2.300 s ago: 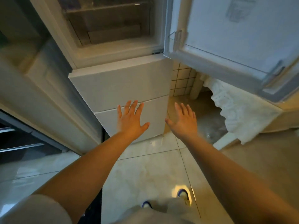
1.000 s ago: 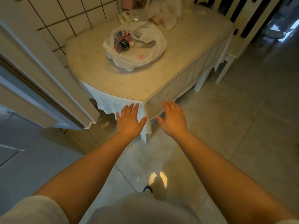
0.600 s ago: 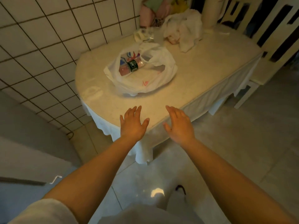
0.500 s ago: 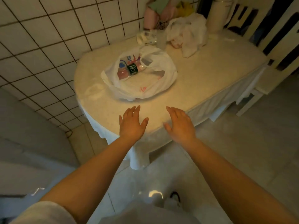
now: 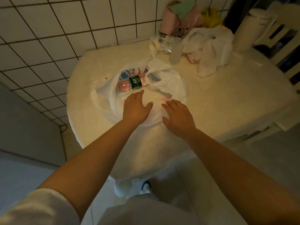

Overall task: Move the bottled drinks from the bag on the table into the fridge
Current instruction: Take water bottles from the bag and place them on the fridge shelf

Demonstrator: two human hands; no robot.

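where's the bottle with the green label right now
In the head view the bottle lies on its side inside the open white bag on the table, just beyond the left hand fingertips.

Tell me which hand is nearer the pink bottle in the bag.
Left. The left hand hovers just below the pink bottle; the right hand is farther right, over the bag.
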